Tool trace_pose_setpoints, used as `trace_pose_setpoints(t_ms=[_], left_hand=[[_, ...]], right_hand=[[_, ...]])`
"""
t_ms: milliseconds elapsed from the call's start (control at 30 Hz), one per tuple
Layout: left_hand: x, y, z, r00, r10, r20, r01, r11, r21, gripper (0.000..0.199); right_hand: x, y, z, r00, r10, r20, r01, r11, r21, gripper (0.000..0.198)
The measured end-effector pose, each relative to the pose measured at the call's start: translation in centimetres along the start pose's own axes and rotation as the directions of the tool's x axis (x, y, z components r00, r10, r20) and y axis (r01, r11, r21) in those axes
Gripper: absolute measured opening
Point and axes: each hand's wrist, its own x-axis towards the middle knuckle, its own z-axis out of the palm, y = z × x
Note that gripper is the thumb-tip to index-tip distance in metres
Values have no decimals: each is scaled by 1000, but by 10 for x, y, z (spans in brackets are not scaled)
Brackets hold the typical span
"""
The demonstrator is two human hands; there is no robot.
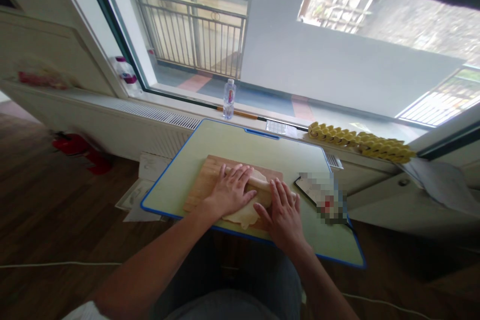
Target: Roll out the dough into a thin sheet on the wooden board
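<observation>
left hand (230, 194): fingers slightly spread, on the rolling pin (259, 183)
right hand (285, 216): fingers likewise, thumb apart
rolling pin: pale cylinder across dough (240, 217)
dough: thin, ragged-edged sheet on rectangular wooden board (197, 189)

Clear plastic bottle (229, 101) upright on white windowsill (183, 109). Yellow bumpy egg tray (360, 142) right on sill. Red cylindrical fire extinguisher (84, 153) on dark brown floor (56, 210).

Dough (242, 216) on cutting board (197, 190); board on table (225, 140). Clock centred on board: bottle (229, 100) on windowsill (176, 103) at 12 o'clock, egg trays (360, 142) at 2, fire extinguisher (83, 152) near 10.
</observation>
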Motion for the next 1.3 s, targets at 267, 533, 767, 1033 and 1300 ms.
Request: trace_pose_setpoints(t_ms=[267, 533, 767, 1033, 1300], left_hand=[[-28, 3, -1, 995, 49, -84, -47, 999, 26, 70], [-5, 0, -1, 1000, 10, -8, -10, 1000, 19, 70], [-10, 2, 1, 999, 6, -46, -6, 1000, 5, 66], [-18, 4, 0, 996, 15, -86, -15, 1000, -1, 64], [-13, 3, -1, 998, 7, -65, -7, 1000, -1, 66]], right_hand=[[-25, -6, -7, 998, -56, 5, 56, 998, 6, 86], [-2, 2, 1, 1000, -20, 12, 20, 1000, 18, 82], [-4, 2, 1, 999, -45, -19, 45, 999, 20, 83], [-13, 0, 1, 998, -59, -38, 60, 998, 11, 83], [-6, 1, 1, 998, -56, -33, 56, 998, 19, 82]])
